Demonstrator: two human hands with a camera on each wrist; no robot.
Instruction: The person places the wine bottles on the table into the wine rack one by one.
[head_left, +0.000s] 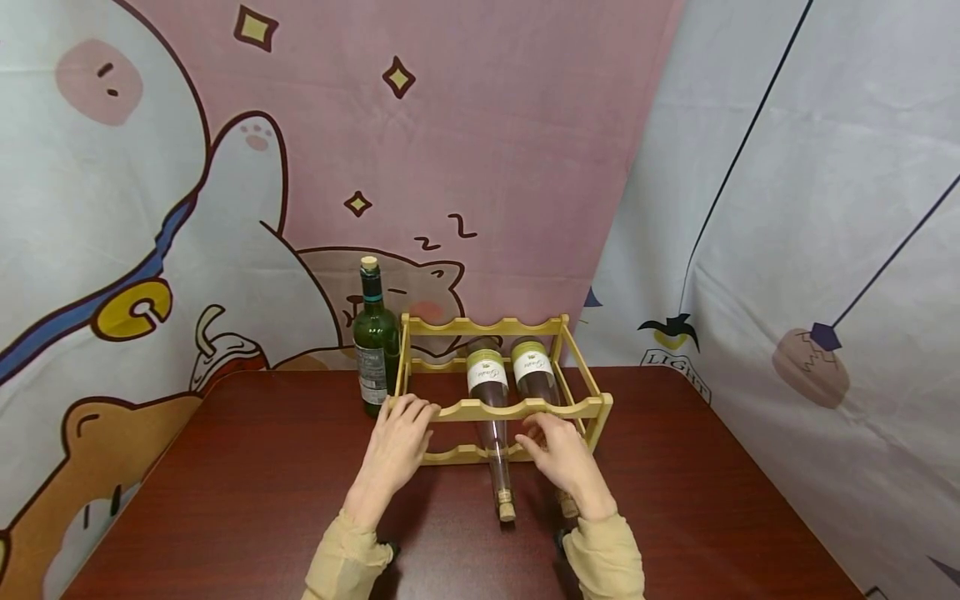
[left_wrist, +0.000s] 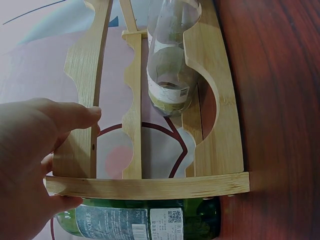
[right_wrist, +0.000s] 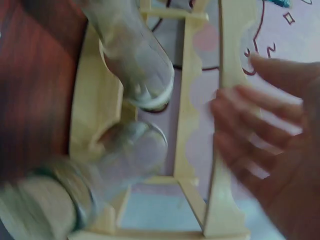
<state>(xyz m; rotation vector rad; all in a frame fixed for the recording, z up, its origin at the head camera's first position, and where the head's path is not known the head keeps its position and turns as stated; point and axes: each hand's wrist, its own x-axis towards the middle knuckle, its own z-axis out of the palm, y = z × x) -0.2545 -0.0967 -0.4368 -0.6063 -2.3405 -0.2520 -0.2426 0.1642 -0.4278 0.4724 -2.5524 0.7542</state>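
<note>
A light wooden wine rack stands on the table with two clear glass bottles lying in its lower level. The middle bottle and the right-hand bottle have white-and-yellow labels, and their corked necks point toward me. My left hand grips the rack's front left top corner, its thumb at the end piece in the left wrist view. By the top front rail, toward the right, is my right hand, partly covering the right-hand bottle's neck. In the right wrist view that hand is blurred, fingers apart, holding nothing.
An upright green wine bottle with a cork stands against the rack's left side. The dark red-brown table extends to both sides and in front. A cartoon-printed cloth hangs right behind the rack.
</note>
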